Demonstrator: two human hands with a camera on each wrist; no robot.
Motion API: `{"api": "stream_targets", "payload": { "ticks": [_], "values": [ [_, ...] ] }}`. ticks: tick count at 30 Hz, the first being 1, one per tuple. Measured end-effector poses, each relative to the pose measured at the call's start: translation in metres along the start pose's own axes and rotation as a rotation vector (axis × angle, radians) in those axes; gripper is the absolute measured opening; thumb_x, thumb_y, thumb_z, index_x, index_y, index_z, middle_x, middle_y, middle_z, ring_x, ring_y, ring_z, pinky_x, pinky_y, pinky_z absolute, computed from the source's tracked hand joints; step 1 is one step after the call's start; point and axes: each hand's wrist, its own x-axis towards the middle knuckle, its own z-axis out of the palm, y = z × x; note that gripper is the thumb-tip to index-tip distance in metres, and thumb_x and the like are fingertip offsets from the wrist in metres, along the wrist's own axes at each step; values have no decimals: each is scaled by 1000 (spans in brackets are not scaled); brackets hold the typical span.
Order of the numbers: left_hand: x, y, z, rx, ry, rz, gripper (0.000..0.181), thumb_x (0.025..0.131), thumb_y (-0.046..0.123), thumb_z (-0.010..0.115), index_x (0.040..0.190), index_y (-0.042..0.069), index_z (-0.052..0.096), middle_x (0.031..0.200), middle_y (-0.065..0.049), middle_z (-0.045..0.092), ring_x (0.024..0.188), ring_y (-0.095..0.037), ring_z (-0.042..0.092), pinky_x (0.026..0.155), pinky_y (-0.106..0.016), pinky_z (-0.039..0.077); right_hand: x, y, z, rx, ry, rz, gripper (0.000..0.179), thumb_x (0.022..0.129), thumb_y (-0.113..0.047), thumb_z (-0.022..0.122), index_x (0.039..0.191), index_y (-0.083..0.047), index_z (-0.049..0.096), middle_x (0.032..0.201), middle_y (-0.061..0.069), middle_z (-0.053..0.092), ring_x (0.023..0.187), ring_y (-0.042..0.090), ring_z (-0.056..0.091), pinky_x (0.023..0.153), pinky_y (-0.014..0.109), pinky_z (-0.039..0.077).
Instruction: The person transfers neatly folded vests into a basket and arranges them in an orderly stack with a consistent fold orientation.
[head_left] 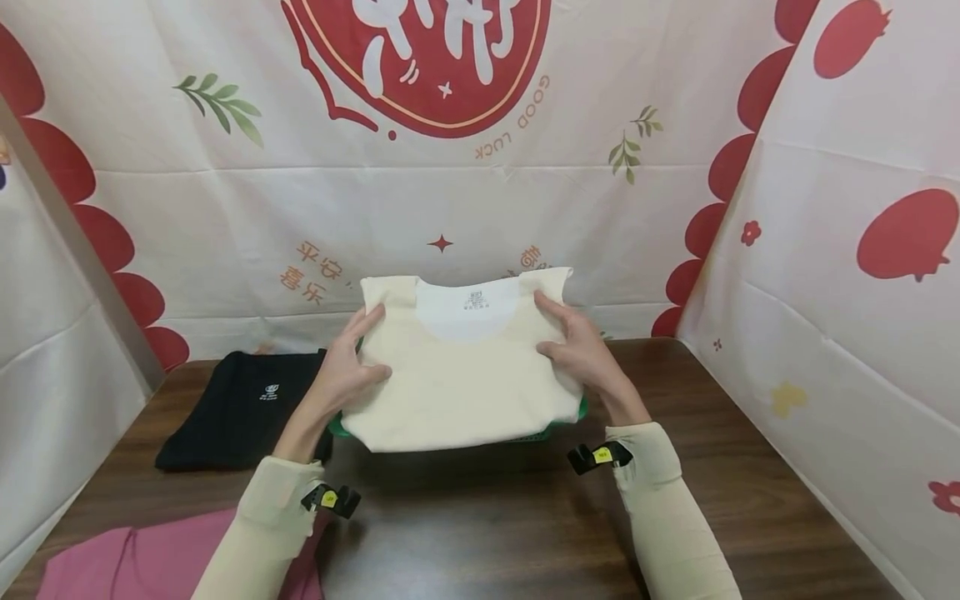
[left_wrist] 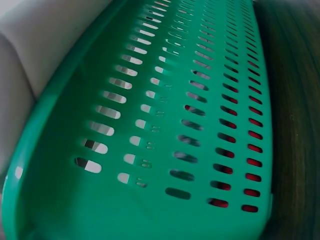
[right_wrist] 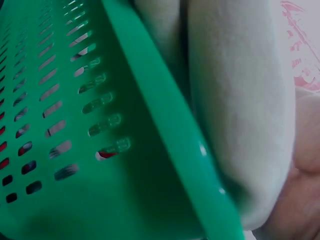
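Note:
A folded cream T-shirt (head_left: 465, 383) with a white inner neck is held at its two sides, over a green plastic basket (left_wrist: 165, 115). My left hand (head_left: 348, 358) grips the left side, thumb and a finger showing on top of the cloth. On the opposite side my right hand (head_left: 581, 346) grips the shirt the same way. The other fingers are mostly hidden. In the right wrist view, the thick cream fold hangs just beside the basket's rim (right_wrist: 165, 130). The shirt covers most of the basket in the head view.
A folded black garment (head_left: 232, 417) lies on the brown wooden table (head_left: 465, 525) at left. Nearer, a pink garment (head_left: 142, 558) lies partly under the left forearm. A printed white cloth (head_left: 450, 200) hangs behind the table, and another stands along the right side.

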Motion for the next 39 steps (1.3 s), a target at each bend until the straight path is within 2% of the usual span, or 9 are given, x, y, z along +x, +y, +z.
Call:
{"api": "stream_targets", "payload": {
  "ticks": [5,11,21,28,33,35,39],
  "values": [
    [0,-4,2,22,-3,-20,96,78,-11,68,163,11,31,175,-7,13,158,-36,18,116,-58,32,4,5,3,-26,-29,-2,80,92,8,63,162,-11,30,172,4,23,160,28,16,124,52,28],
    [-1,-3,3,40,-8,-57,96,79,-8,68,164,15,30,175,-5,12,158,-35,18,114,-57,34,6,16,8,-24,-39,1,81,94,7,61,164,-16,28,173,2,21,160,29,16,117,50,35],
    [0,-7,4,58,-22,-64,95,80,-9,68,164,14,30,175,-7,10,161,-35,11,116,-57,33,8,21,15,-69,-26,-10,79,94,7,61,163,-14,30,172,6,25,158,30,20,116,50,36],
    [0,-6,4,74,-35,-66,96,79,-10,66,164,14,28,175,-6,11,160,-34,15,113,-54,37,8,21,19,-137,-15,15,78,94,4,59,163,-17,30,172,6,24,157,32,25,119,52,35],
    [0,-5,4,81,-46,-63,97,79,-12,64,164,14,27,175,-4,11,158,-33,19,110,-50,38,9,20,21,-133,-3,42,78,93,4,58,163,-17,30,172,5,24,158,31,24,117,49,35],
    [0,-5,4,80,-51,-62,97,79,-13,64,165,14,26,175,-3,11,158,-32,19,110,-50,37,9,20,22,-137,2,39,79,92,5,58,163,-16,31,172,6,25,157,31,25,114,48,37],
    [0,-5,5,74,-62,-54,98,79,-15,63,165,13,25,176,-3,9,158,-32,18,111,-50,36,10,20,24,-230,3,-16,79,91,9,59,162,-12,31,170,12,30,147,37,41,101,45,43]
  ]
}}
